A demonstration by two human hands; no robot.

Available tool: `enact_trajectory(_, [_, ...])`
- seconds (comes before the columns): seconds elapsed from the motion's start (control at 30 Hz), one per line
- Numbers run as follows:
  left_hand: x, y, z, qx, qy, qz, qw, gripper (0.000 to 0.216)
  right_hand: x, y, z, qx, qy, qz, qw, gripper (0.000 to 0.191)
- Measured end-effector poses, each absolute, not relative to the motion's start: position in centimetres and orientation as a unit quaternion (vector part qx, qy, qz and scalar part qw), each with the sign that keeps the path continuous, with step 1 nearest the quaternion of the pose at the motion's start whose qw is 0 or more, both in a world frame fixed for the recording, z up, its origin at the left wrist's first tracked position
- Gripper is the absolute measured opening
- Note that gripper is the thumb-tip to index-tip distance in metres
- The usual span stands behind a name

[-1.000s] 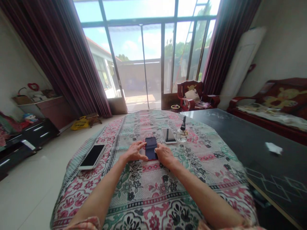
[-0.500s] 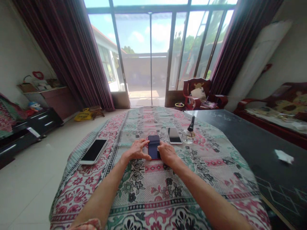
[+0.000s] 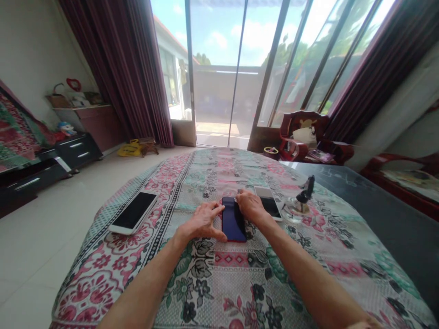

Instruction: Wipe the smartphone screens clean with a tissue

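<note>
A dark smartphone [image 3: 233,224] with a thin red edge lies face up on the patterned tablecloth [image 3: 226,285]. My left hand [image 3: 205,221] holds it steady, fingertips on its upper left edge and thumb at the lower left corner. My right hand [image 3: 251,205] is closed at the phone's upper right edge. A tiny whitish bit shows by its fingertips, too small to name. Just behind that hand lies a white smartphone [image 3: 270,204], partly covered by it. Farther right, a black-handled brush [image 3: 306,191] stands in a clear glass jar [image 3: 291,211].
A larger white tablet-like device [image 3: 134,213] lies at the left of the round table. Beyond the table's right edge is a low dark table [image 3: 343,183]. A carved wooden chair [image 3: 302,132] stands by the glass doors, and a yellow bag [image 3: 130,148] is on the floor.
My right hand has moved up along the dark phone, from its right middle to its upper right edge. My left hand keeps its hold. The view has tilted and shifted.
</note>
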State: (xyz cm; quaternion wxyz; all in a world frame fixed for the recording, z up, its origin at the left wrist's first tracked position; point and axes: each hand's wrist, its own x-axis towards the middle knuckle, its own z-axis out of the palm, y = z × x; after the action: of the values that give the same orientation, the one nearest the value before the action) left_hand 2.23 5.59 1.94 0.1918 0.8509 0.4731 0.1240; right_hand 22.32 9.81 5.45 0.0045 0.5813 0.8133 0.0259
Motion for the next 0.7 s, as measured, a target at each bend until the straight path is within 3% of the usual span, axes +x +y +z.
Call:
enact_trajectory(0.37, [2.2,5.5,1.8,0.848,0.48,0.118,0.189,0.106,23.8,5.0,5.1,0.531,0.846,0.032,-0.028,0.033])
enact_trajectory(0.7, [2.2,5.5,1.4,0.848,0.483,0.125,0.178,0.103,24.5,-0.3,4.5,0.483,0.875,0.034,0.026,0.022])
